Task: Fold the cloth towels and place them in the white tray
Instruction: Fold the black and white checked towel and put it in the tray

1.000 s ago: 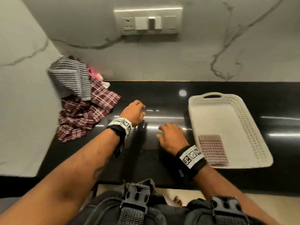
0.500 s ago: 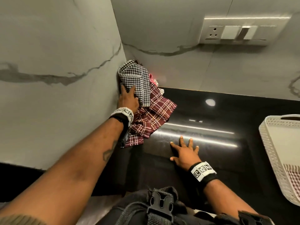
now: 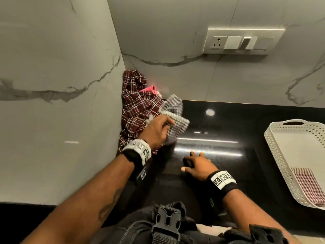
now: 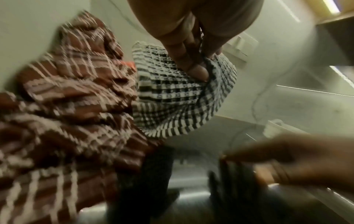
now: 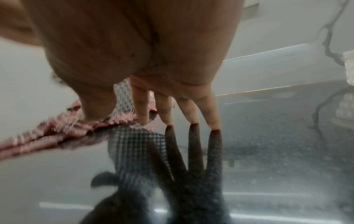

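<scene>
Half a second ago the left hand (image 3: 157,131) was pressed against the black-and-white checked towel (image 3: 173,118) high in the wall corner; now that towel has come away from the wall and sits lower, out over the black counter (image 3: 246,166), just right of the maroon plaid towel (image 3: 136,106), which remains heaped in the corner with a scrap of pink cloth (image 3: 149,89) showing behind it. The left arm reaches forward from the lower left, the wrist wearing a marker band, the hand turned back-up with its fingers curled round a bunch of the checked towel; the left wrist view shows fingertips (image 4: 197,71) pinching a fold of it. The right hand (image 3: 198,166) lies where it was, palm down on the counter nearer the body, fingers straight and spread, holding nothing; the right wrist view shows its fingertips (image 5: 214,124) touching the glossy surface and their reflection. At the right edge stands the white tray (image 3: 281,155), perforated walls, with one folded red-checked towel (image 3: 306,187) lying in its near end, well apart from both hands
</scene>
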